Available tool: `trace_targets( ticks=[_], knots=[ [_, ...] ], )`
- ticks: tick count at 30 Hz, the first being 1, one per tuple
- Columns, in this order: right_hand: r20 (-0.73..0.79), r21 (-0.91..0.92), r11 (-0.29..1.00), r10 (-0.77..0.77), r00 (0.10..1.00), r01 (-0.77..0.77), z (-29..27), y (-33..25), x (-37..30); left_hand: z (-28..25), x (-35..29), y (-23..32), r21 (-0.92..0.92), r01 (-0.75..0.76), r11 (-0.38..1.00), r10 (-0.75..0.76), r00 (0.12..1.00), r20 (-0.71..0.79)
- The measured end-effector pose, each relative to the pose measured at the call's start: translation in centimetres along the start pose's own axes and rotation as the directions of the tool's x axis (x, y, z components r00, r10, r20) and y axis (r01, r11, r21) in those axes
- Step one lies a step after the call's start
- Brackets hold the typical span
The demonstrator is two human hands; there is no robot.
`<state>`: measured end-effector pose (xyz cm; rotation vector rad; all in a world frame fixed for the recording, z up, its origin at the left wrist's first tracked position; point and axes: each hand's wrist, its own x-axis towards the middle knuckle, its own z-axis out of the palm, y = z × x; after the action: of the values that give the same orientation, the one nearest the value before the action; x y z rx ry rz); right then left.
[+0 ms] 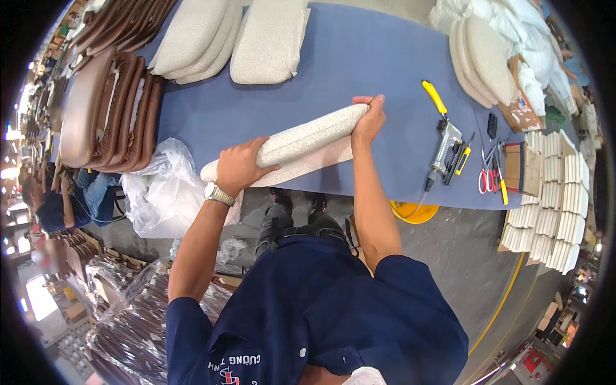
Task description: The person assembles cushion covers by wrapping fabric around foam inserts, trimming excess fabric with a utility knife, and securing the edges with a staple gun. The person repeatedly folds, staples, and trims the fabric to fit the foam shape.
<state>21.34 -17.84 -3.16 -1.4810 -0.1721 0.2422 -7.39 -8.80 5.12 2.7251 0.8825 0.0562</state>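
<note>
The cushion (301,144), a long cream pad in nubbly fabric, lies on edge at the near rim of the blue surface (359,58), held between both hands. The left hand (239,168) wraps over its near end with fingers closed around the top; the right hand (369,119) clasps the far end, fingers curled over the edge.

It looks light and soft, padded enough to give under a squeeze, yet it keeps its line between the 2 grips, so probably stiffened inside. The rough weave should not slip. Holding it at both ends, as here, suits its length.

The underside and the face turned toward the surface are hidden, so any seam or opening there cannot be made out. A paler strip below it may be a 2nd layer or a flap; I cannot tell. Both thumbs are hidden behind the pad.
</note>
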Motion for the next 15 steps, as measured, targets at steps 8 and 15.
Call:
trace_targets(
  ticks=[8, 15],
  knots=[
    [0.078, -0.063, 0.997, -0.028, 0.997, 0.033, 0.8, 0.4, 1.4, 1.6, 12.6, 11.5, -0.028, -0.086, 0.996, 0.088, 0.995, 0.043],
    [0.354, -0.233, 0.916, 0.394, 0.848, -0.328, 0.4, 2.4, 7.7, 1.5, 20.1, 11.1, -0.083, -0.081, 0.993, 0.098, 0.967, 0.237]
  ],
)
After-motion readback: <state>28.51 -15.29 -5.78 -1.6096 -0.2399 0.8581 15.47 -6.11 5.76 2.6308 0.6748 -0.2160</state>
